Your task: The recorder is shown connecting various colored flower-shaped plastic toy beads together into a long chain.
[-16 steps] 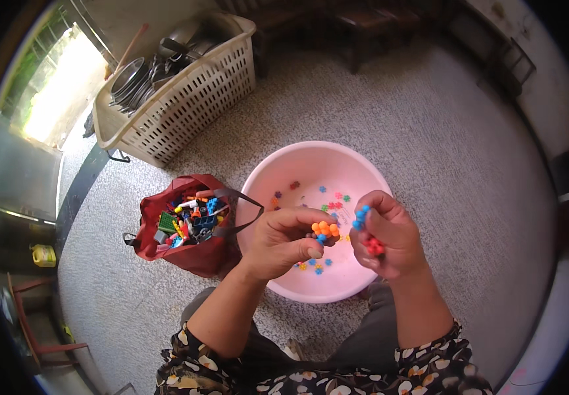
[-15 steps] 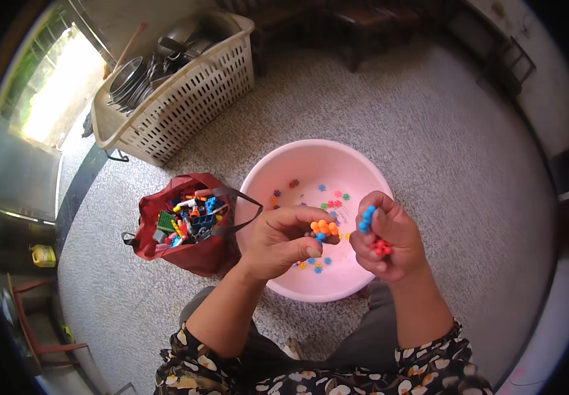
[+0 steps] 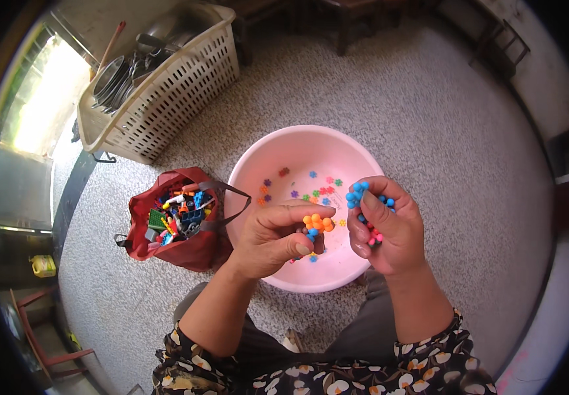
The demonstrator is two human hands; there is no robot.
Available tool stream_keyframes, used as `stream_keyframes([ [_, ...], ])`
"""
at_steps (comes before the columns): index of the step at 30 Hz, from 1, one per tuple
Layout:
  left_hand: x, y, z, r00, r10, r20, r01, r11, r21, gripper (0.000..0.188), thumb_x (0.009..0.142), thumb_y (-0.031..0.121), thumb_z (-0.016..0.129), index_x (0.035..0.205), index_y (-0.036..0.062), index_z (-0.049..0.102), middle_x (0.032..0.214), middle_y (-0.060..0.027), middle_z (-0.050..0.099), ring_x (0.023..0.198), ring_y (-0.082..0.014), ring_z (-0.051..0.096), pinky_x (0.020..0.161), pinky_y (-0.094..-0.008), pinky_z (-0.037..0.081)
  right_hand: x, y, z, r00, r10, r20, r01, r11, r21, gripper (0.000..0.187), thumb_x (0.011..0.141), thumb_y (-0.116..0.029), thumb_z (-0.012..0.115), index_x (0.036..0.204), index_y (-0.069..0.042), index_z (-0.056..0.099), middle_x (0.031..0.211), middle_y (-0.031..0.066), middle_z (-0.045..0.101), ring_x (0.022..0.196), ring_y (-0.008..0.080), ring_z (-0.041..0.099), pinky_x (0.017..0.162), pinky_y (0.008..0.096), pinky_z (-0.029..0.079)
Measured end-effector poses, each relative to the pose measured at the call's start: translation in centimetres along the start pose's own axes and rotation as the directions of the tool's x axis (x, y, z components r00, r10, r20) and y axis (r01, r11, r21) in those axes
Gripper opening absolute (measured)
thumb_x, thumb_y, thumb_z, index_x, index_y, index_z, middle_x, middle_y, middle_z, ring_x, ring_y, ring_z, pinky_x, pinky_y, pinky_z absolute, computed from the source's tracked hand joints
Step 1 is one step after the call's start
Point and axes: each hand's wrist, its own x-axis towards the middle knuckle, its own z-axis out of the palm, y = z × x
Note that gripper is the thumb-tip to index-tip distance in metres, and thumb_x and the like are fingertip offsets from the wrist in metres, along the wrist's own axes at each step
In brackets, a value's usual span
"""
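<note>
Over the pink basin [image 3: 278, 146], my left hand [image 3: 268, 240] is closed, pinching an orange and blue cluster of knobbly plastic building pieces [image 3: 316, 224] between thumb and fingers. To its right, my right hand [image 3: 393, 230] is closed around several more such pieces. A blue piece [image 3: 357, 192] shows above its thumb, and red-pink knobs [image 3: 375, 236] stick out below. The two hands are a short gap apart. Inside the basin lie many small flower-shaped pieces [image 3: 312, 196] in several colours; some are hidden behind my left hand.
Left of the basin stands a red cloth bag [image 3: 199, 253] full of mixed toys, its dark strap touching the rim. A white slatted crate [image 3: 172, 92] with pans and utensils is farther back. A wooden chair [image 3: 41, 336] and a yellow jug [image 3: 43, 266] are at far left.
My right thumb and fingers have shifted, and the blue piece now stands higher above them with more blue knobs showing. The left hand keeps its pinch. The whole view has shifted slightly.
</note>
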Motion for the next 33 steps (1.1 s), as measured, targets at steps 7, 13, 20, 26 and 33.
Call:
stream_keyframes([
  [7, 0.1, 0.8, 0.6, 0.998, -0.046, 0.037, 0.044, 0.997, 0.066, 0.042, 0.080, 0.020, 0.062, 0.114, -0.0037, 0.051, 0.098, -0.0090, 0.058, 0.085, -0.0131, 0.054, 0.071, -0.0232, 0.044, -0.4, 0.6, 0.4, 0.936, -0.344, 0.073, 0.338, 0.824, -0.454, 0.013, 0.082, -0.006, 0.058, 0.093, 0.001, 0.056, 0.069, 0.0016, 0.055, 0.051, 0.0024, 0.046, 0.043, 0.0151, 0.038],
  [13, 0.4, 0.6, 0.8, 0.974, 0.196, 0.109, -0.224, 0.873, 0.434, 0.042, 0.074, 0.012, 0.068, 0.112, -0.0001, 0.054, 0.102, -0.0092, 0.056, 0.092, -0.0143, 0.050, 0.077, -0.0249, 0.040, -0.3, 0.7, 0.7, 0.926, -0.363, 0.101, 0.365, 0.799, -0.477, 0.011, 0.082, -0.006, 0.057, 0.092, 0.001, 0.056, 0.071, 0.0016, 0.056, 0.053, 0.0019, 0.047, 0.044, 0.0144, 0.038],
  [20, 0.3, 0.5, 0.8, 0.989, 0.123, 0.079, -0.147, 0.847, 0.510, 0.044, 0.072, 0.008, 0.069, 0.113, 0.0011, 0.054, 0.099, -0.0087, 0.058, 0.084, -0.0118, 0.054, 0.072, -0.0231, 0.043, -0.3, 0.6, 0.3, 0.917, -0.389, 0.088, 0.378, 0.779, -0.500, 0.015, 0.082, -0.004, 0.057, 0.096, 0.001, 0.056, 0.075, 0.0024, 0.057, 0.055, 0.0020, 0.049, 0.045, 0.0145, 0.039],
  [26, 0.2, 0.4, 1.2, 0.995, 0.093, -0.045, -0.073, 0.939, 0.335, 0.042, 0.077, 0.005, 0.064, 0.116, 0.0006, 0.052, 0.102, -0.0087, 0.058, 0.093, -0.0115, 0.055, 0.079, -0.0241, 0.045, -0.7, 0.8, 0.6, 0.861, -0.498, 0.109, 0.455, 0.654, -0.604, 0.022, 0.081, -0.003, 0.058, 0.103, 0.001, 0.056, 0.078, 0.0034, 0.059, 0.060, 0.0033, 0.051, 0.053, 0.0161, 0.042],
  [33, 0.2, 0.2, 1.3, 0.995, 0.037, -0.095, -0.009, 0.960, 0.280, 0.039, 0.077, 0.004, 0.063, 0.115, -0.0006, 0.053, 0.105, -0.0101, 0.058, 0.092, -0.0123, 0.055, 0.079, -0.0239, 0.045, -0.7, 0.6, 0.4, 0.761, -0.589, 0.273, 0.564, 0.392, -0.727, 0.021, 0.078, -0.003, 0.062, 0.098, 0.001, 0.059, 0.078, 0.0067, 0.062, 0.067, 0.0077, 0.056, 0.058, 0.0198, 0.045],
])
